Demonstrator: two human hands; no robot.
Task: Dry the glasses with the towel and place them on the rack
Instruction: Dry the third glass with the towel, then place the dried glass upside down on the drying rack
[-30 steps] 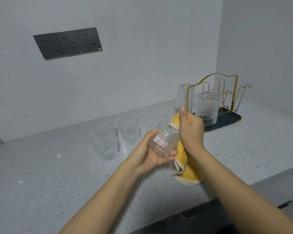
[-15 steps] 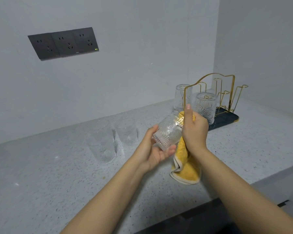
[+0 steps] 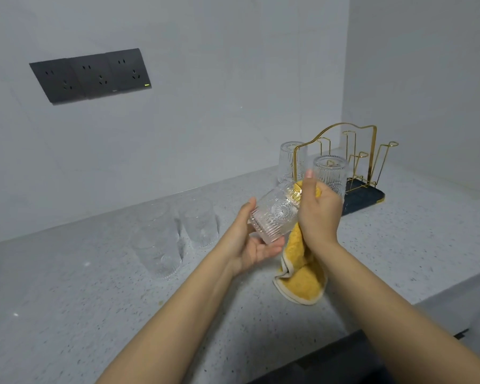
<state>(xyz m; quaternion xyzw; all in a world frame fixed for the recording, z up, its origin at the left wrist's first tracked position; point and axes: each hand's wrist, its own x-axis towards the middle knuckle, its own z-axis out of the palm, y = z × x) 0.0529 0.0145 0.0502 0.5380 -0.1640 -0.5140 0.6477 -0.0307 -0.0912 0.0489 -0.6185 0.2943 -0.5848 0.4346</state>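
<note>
A grey speckled countertop (image 3: 67, 314) is seen running into a corner of pale walls, its front edge crossed by two bare forearms. Since the earlier frames the embossed glass (image 3: 275, 214) has been turned in the grip, so that a round medallion pattern now faces the camera, and both hands have been raised slightly. Above the front part of the countertop, the glass is cradled on its side by the left hand (image 3: 250, 239), with the thumb curled over the ribbed base and the fingers curved beneath. The yellow towel (image 3: 302, 275) is gripped by the right hand (image 3: 317, 212), bunched at the mouth of the glass, its loose end hanging below the wrist. One finger of the right hand is held straight upward. Further back, toward the middle, two upright glasses (image 3: 157, 245) are left standing close together. Near the far right corner stands the gold wire rack (image 3: 374, 151) on its dark tray, with two inverted glasses (image 3: 330, 176) set on its near end. A dark triple socket panel (image 3: 90, 76) is mounted on the back wall.
</note>
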